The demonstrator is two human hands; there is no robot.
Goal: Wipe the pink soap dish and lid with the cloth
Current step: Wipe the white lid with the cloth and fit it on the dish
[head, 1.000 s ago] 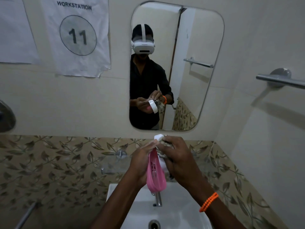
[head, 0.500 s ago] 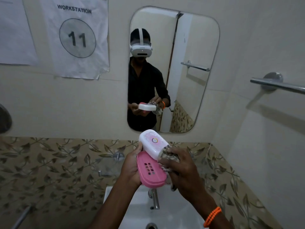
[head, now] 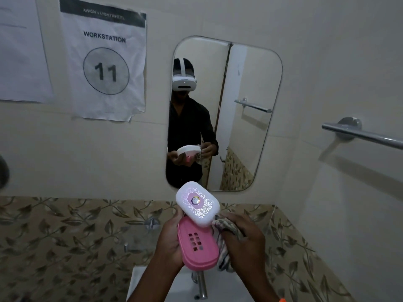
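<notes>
On the far left of the wall hangs a plain sheet of paper [head: 21, 51], and beside it a creased notice [head: 104, 64] reading WORKSTATION with an 11 in a circle. Below runs a band of leaf-patterned tile [head: 54, 232], with a small wall tap [head: 152, 223] set in it. Over the white basin [head: 139, 284], the left hand [head: 169, 243] holds the pink soap dish [head: 197, 247] from its left side, fingers curled round its edge, its slotted face turned up toward us. The white patterned lid [head: 197, 203] sits tilted at the dish's far end, overlapping it and touching the thumb side of that hand. Just right of the dish, the right hand [head: 244, 243] has its fingers closed around a bunched, pale cloth [head: 224, 227], which touches the lid's near corner and hangs down alongside the dish. A chrome faucet [head: 201, 284] rises below the dish. Above, the rounded mirror [head: 250, 105] reflects the person in a dark shirt and white headset. On the right wall is a steel towel bar [head: 359, 134].
</notes>
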